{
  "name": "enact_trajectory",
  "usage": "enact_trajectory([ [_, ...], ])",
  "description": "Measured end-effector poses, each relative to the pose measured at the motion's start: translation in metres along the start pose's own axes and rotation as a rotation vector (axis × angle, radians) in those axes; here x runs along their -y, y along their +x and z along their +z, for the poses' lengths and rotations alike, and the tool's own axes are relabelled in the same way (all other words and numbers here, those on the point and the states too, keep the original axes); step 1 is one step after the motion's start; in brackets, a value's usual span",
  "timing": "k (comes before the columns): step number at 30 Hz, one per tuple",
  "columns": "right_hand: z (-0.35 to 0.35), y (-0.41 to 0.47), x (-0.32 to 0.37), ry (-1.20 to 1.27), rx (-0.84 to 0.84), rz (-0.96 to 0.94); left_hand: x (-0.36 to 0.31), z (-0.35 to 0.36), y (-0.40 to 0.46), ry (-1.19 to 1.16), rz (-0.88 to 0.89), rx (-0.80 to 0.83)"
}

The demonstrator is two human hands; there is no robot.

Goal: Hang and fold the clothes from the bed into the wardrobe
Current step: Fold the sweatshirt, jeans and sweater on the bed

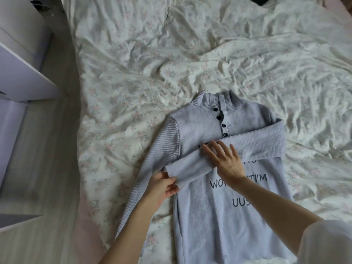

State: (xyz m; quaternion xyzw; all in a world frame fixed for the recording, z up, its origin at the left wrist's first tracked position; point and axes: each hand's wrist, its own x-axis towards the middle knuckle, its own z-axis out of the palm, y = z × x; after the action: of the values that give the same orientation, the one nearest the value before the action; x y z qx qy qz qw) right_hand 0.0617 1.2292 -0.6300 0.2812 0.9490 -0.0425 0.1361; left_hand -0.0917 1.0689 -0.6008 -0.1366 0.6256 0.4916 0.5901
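A rumpled floral bed [190,63] carries a pale lilac sweater [215,216] lying flat, front up, collar away from the person. Its folded sleeve [257,145] crosses the chest beneath the right hand [226,161], whose straight, spread fingers [211,149] press it flat. Just beside, the left hand [162,185] pinches the sleeve's cuff [176,173] between thumb and curled fingers, the other sleeve trailing under that wrist.

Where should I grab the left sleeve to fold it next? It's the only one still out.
Pinch the left sleeve low down near its cuff end, coming from the bed's left edge. It lies flat and straight beside the sweater, free of the folded right sleeve, so it lifts across easily.
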Motion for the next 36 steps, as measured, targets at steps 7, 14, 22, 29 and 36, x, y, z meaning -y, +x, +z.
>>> enact_trajectory([
  [7,0.004,-0.035,-0.008,-0.073,0.389,-0.326,0.031,-0.021,-0.013,1.066,0.399,-0.504],
  [14,0.014,-0.056,0.073,0.111,0.431,-0.278,0.031,-0.083,0.003,0.924,0.142,-0.456],
  [22,-0.008,-0.041,0.106,0.410,0.223,-0.013,-0.007,-0.116,-0.013,0.992,0.205,-0.643],
  [29,-0.060,-0.008,0.154,1.519,0.432,0.316,-0.053,-0.101,-0.061,0.651,0.329,-0.146],
  [36,-0.063,0.025,0.134,2.080,0.683,0.719,-0.046,-0.059,-0.088,0.601,0.186,0.452],
])
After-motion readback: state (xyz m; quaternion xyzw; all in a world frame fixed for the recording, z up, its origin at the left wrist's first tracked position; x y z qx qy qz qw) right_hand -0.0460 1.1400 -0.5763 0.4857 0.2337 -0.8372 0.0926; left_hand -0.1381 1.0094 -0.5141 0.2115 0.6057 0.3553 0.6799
